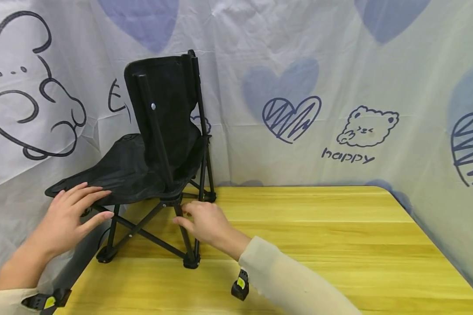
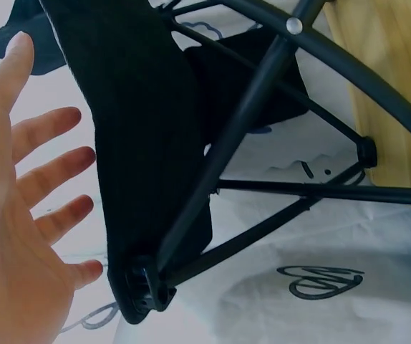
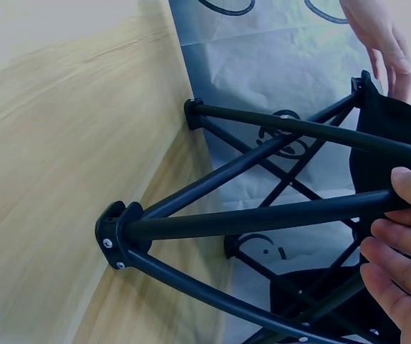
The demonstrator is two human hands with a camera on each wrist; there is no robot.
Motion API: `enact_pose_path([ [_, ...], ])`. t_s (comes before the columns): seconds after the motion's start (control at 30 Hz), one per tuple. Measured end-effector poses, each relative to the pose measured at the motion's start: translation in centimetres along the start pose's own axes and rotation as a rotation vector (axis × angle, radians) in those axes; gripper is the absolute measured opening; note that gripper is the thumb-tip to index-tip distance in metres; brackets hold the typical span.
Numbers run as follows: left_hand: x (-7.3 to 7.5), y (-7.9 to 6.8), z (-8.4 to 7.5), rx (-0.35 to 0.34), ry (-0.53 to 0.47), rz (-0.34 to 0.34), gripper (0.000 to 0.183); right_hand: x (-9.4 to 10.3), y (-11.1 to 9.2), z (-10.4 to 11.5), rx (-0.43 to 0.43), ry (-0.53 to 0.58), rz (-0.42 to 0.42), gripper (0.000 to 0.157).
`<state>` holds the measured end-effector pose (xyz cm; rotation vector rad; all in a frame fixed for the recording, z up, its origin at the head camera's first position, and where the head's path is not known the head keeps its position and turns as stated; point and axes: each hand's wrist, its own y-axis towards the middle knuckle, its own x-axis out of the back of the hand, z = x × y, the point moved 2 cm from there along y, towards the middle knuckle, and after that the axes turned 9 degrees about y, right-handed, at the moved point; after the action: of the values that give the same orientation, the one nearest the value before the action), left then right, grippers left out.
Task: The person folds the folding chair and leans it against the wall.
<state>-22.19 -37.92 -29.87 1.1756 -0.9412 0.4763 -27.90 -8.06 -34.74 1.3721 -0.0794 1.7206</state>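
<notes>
A black folding chair (image 1: 161, 131) stands unfolded at the left of the table, its backrest toward me. My left hand (image 1: 68, 214) is at the near left corner of the seat (image 1: 118, 175), with fingers spread and nearly straight. In the left wrist view, this hand (image 2: 26, 208) lies beside the dark seat cloth (image 2: 144, 158). My right hand (image 1: 206, 221) has its thumb and fingers around a rear leg (image 1: 187, 240), just under the seat. The right wrist view shows its thumb (image 3: 409, 185) against the black tube (image 3: 263, 217).
The chair's feet (image 1: 191, 261) stand on the wooden table (image 1: 319, 249), close to its left edge. A white cloth with drawings (image 1: 236, 96) hangs behind and at both sides. Crossed tubes (image 1: 132, 234) run between the legs.
</notes>
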Motion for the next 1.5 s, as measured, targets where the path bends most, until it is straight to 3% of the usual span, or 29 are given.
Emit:
enact_pose_path([
  [0.33,-0.1,-0.6,0.8,0.037,0.027,0.06,0.052,0.7,-0.9,-0.7,0.012,0.01,-0.042,0.031],
  [0.63,-0.2,-1.5,1.3,0.015,0.079,0.077,0.055,1.6,-2.0,-1.8,-0.014,0.01,-0.044,0.024],
  [0.87,-0.5,-2.0,0.3,-0.061,0.144,0.002,0.057,2.3,-2.6,-2.7,0.011,-0.009,-0.06,0.023],
  [1.0,-0.4,-2.0,0.0,-0.084,0.121,-0.035,0.06,2.7,-2.9,-3.3,0.007,-0.011,-0.076,0.022],
  [1.3,0.1,-2.2,-0.1,0.001,0.042,-0.012,0.068,3.8,-3.7,-4.8,-0.023,-0.005,-0.094,0.024],
  [1.5,0.3,-2.0,-0.9,-0.04,0.056,-0.033,0.068,4.5,-4.1,-5.6,-0.042,-0.013,-0.104,0.026],
])
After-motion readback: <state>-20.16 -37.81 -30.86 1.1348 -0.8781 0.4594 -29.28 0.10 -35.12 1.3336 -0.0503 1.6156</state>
